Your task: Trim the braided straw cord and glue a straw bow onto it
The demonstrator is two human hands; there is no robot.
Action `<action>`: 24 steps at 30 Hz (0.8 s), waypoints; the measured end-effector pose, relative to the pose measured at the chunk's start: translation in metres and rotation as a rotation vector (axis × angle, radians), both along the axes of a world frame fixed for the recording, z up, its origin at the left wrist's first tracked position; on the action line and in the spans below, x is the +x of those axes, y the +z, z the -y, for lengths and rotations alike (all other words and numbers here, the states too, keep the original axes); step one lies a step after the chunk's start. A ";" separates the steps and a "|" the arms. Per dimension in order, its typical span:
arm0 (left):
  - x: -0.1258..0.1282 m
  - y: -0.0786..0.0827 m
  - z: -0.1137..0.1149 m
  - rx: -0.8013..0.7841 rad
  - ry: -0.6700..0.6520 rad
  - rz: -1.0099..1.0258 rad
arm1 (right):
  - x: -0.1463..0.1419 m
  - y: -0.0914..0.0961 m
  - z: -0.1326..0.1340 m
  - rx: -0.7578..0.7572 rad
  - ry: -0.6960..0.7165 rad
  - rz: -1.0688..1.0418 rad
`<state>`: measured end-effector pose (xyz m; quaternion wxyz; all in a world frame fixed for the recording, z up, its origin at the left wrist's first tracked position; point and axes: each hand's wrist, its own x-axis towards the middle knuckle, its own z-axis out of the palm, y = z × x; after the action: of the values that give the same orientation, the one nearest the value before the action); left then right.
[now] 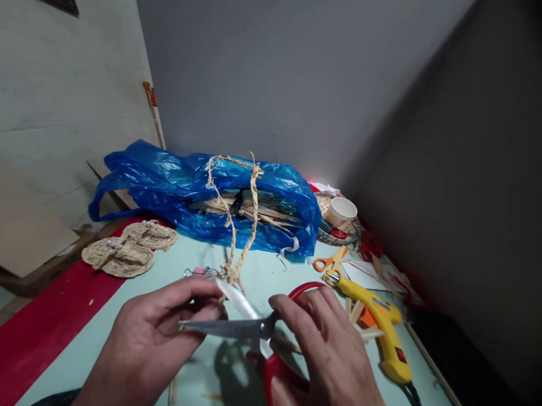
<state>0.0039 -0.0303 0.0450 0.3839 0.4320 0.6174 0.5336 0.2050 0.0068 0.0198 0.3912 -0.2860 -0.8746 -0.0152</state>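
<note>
Head-worn camera, facing forward and down; red scissors (245, 329) close, grey wall (283, 75) beyond.

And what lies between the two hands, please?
In the head view, the open blades of the red-handled scissors lie between the left hand and right hand.

The fingers of the left hand (148, 330) hide the near end of the braided cord (253, 208), so their grip is not clear. The right hand (335, 348) covers much of the handles of the red scissors (254, 329). The label (381, 304) on the yellow glue gun (390, 339) is too small for reading. At near left, a dark thing (54, 400), cut by the edge, cannot be recognised.
</note>
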 end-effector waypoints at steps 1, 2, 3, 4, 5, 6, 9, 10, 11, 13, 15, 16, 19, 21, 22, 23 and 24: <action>0.002 0.000 0.001 -0.022 0.023 0.038 | 0.001 0.000 -0.002 0.002 -0.021 0.009; 0.004 0.000 0.003 -0.048 0.054 0.083 | 0.003 0.001 -0.003 0.004 -0.034 0.018; 0.005 -0.001 0.004 -0.071 0.082 0.123 | 0.004 0.003 -0.004 0.010 -0.044 0.029; 0.007 -0.001 0.005 -0.086 0.102 0.149 | 0.006 0.004 -0.005 0.016 -0.050 0.041; 0.008 -0.001 0.006 -0.091 0.096 0.159 | 0.007 0.004 -0.005 0.022 -0.050 0.049; 0.009 -0.001 0.007 -0.081 0.084 0.158 | 0.007 0.005 -0.005 0.027 -0.050 0.054; 0.009 -0.001 0.008 -0.036 0.064 0.151 | 0.008 0.005 -0.003 0.053 -0.064 0.068; 0.009 -0.001 0.007 -0.040 0.061 0.159 | 0.008 0.006 -0.003 0.068 -0.068 0.069; 0.009 -0.001 0.007 -0.053 0.056 0.178 | 0.008 0.006 -0.003 0.085 -0.070 0.070; 0.008 -0.001 0.007 -0.093 0.037 0.229 | 0.007 0.008 -0.003 0.114 -0.073 0.076; 0.007 -0.002 0.007 -0.120 0.019 0.249 | 0.008 0.009 -0.004 0.142 -0.076 0.079; 0.007 -0.003 0.007 -0.124 0.011 0.243 | 0.008 0.009 -0.004 0.154 -0.075 0.082; 0.004 -0.005 0.007 -0.113 -0.040 0.190 | 0.009 0.006 -0.005 0.173 -0.062 0.084; 0.002 -0.006 0.006 -0.118 -0.084 0.180 | 0.009 0.003 -0.006 0.181 -0.054 0.068; 0.001 -0.006 0.006 -0.126 -0.103 0.186 | 0.009 0.002 -0.006 0.187 -0.049 0.054; 0.000 -0.006 0.005 -0.135 -0.120 0.198 | 0.009 0.001 -0.006 0.191 -0.043 0.042; 0.000 -0.006 0.005 -0.141 -0.134 0.213 | 0.009 0.000 -0.007 0.193 -0.037 0.034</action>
<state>0.0036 -0.0352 0.0393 0.5113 0.3852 0.5789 0.5051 0.2140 0.0135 0.0199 0.4016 -0.2627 -0.8702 -0.1115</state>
